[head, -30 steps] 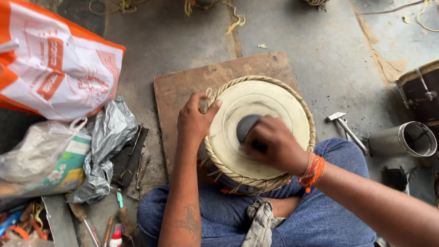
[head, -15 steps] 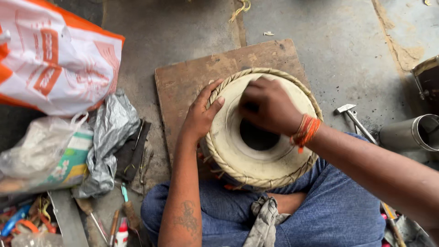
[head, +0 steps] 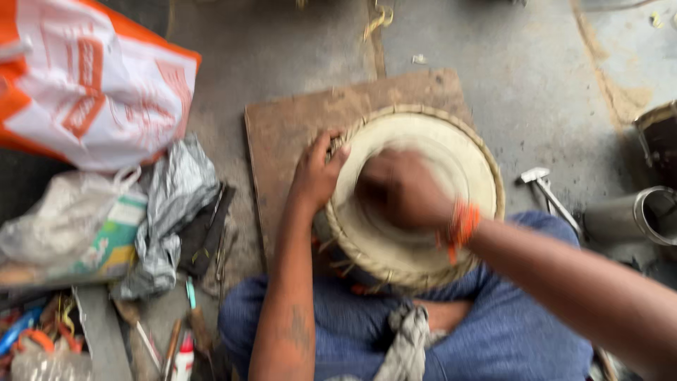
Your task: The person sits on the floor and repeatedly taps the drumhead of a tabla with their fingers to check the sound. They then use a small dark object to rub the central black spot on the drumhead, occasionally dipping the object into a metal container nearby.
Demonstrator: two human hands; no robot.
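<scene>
- Gripping the braided rim of the drum (head: 423,212) at its left edge, your left hand (head: 316,176) has fingers curled over it.
- Your right hand (head: 402,189), blurred, lies closed on the drumhead's middle; what it holds, you cannot tell.
- The drum sits between your knees, on a wooden board (head: 296,134).

Clutter (head: 134,233) left, bare floor (head: 536,92) beyond

Orange-white sack (head: 84,77), silver bag (head: 169,212), hammer (head: 546,190) on floor
</scene>
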